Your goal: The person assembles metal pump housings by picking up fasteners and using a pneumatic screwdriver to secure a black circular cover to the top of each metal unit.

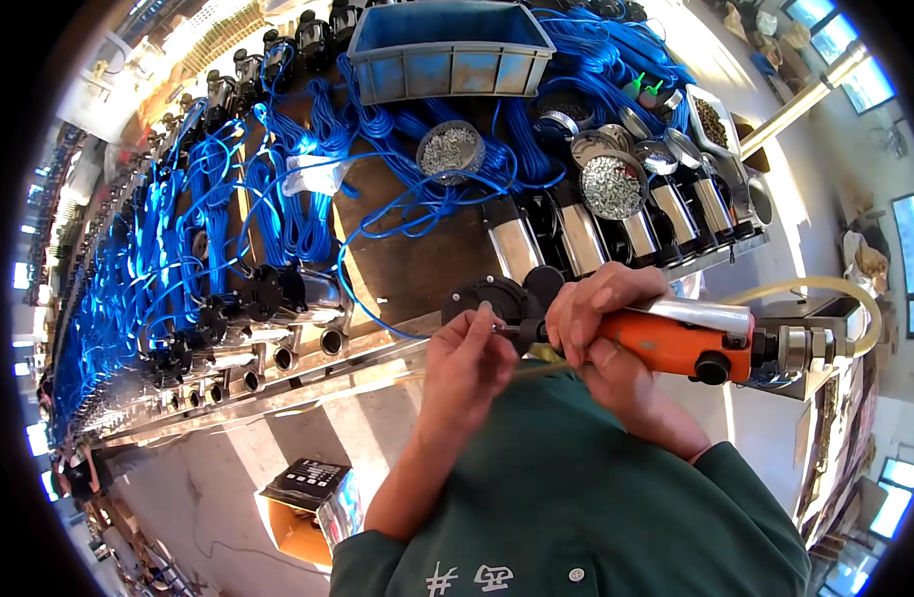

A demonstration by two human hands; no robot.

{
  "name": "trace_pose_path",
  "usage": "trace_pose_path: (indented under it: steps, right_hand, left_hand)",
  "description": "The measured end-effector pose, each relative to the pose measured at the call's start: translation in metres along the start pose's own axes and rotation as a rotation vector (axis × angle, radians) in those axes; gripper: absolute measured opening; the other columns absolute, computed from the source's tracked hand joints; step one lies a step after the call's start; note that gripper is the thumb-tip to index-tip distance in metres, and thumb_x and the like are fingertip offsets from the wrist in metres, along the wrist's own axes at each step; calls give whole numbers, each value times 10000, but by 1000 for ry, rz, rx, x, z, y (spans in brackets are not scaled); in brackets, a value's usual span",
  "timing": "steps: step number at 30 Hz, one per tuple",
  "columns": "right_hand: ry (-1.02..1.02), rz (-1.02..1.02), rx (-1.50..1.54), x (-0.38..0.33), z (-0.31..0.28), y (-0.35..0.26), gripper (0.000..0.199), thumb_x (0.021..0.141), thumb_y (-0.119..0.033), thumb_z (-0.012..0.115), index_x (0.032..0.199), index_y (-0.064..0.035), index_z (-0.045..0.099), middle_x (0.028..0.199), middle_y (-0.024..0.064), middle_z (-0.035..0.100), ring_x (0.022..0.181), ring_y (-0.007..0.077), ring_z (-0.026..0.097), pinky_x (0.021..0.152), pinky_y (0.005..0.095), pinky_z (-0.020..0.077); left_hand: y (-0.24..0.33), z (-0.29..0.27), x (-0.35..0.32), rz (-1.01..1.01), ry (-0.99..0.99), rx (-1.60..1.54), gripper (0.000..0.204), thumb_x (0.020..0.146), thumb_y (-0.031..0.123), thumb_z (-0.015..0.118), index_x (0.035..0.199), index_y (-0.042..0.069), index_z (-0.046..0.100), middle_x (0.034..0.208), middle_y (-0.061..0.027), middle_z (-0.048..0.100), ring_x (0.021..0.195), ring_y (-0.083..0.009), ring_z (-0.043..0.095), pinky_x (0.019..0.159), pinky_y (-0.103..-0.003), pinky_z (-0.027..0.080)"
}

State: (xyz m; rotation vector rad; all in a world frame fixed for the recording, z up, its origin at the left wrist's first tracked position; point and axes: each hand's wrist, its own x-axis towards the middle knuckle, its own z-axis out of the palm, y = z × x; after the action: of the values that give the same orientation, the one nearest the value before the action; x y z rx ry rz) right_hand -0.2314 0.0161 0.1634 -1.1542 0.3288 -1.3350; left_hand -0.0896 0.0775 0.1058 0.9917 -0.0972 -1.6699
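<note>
My right hand [606, 328] is wrapped round an orange air screwdriver [666, 343] with a silver lever, held level in front of my chest. The tool's nose points left toward my left hand [469, 363], whose thumb and fingers are pinched together at the tip. Whatever lies in that pinch is too small and covered to name. Just beyond both hands, at the near edge of the bench, sits a black round part [487, 296] like a motor end cover. A pale air hose [855, 289] curves from the tool's rear fitting.
A bowl of small screws [449, 149] and a second heaped bowl [613, 186] stand on the bench. Behind them is a blue-grey crate [452, 60]. Steel cylinders [581, 234] line the right; coiled blue cables [208, 189] cover the left. An opened carton [303, 507] is below.
</note>
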Motion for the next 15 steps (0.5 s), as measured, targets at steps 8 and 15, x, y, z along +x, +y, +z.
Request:
trace_pose_path:
  steps: [8,15]
  right_hand:
    - [-70,-76,-24,-24,-17,3,324,802,54,579,1068,-80,450,746,70,521,532,155,498,561,320,463]
    - [87,14,-147,-37,-26,24,334,754,127,492,1046,-31,461,704,82,525,589,155,534,557,298,473]
  left_hand:
    - [-17,-12,-2,-14,-58,245,215,978,207,535,924,27,637,543,22,451,443,-44,367,411,-205,262]
    - [-26,-14,-20,331,-38,884,197,926,89,569,1108,12,579,599,76,427,570,-4,360,502,-193,281]
